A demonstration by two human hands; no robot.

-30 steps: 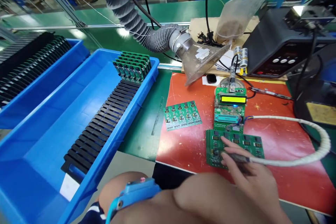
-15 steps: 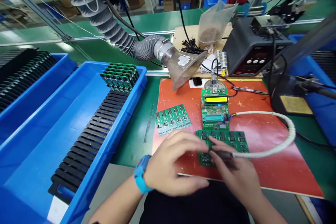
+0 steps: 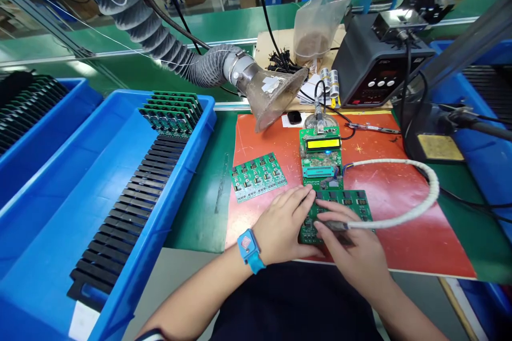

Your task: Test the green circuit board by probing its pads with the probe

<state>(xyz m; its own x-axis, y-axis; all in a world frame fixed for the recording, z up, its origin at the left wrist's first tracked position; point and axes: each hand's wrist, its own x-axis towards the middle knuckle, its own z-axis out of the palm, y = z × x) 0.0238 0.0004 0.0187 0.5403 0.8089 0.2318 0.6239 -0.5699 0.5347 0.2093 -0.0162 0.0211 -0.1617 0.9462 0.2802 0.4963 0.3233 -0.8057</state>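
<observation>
Both hands, left hand point(image 3: 282, 226) and right hand point(image 3: 354, 253), rest on a circuit board point(image 3: 352, 203).

We see the scene brightly and evenly lit from overhead. White glare streaks the green counter point(image 3: 132, 72) near the hose point(image 3: 160, 42), and shadows under things stay soft and short. The middle looks sharp; straight rails bow toward the edges, and the far background beyond goes soft and hazy.

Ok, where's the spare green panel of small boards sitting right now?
In the head view, the spare green panel lies flat on the red mat, near its left edge, just left of the programmer board with the lit yellow display and beyond the left hand.
</observation>
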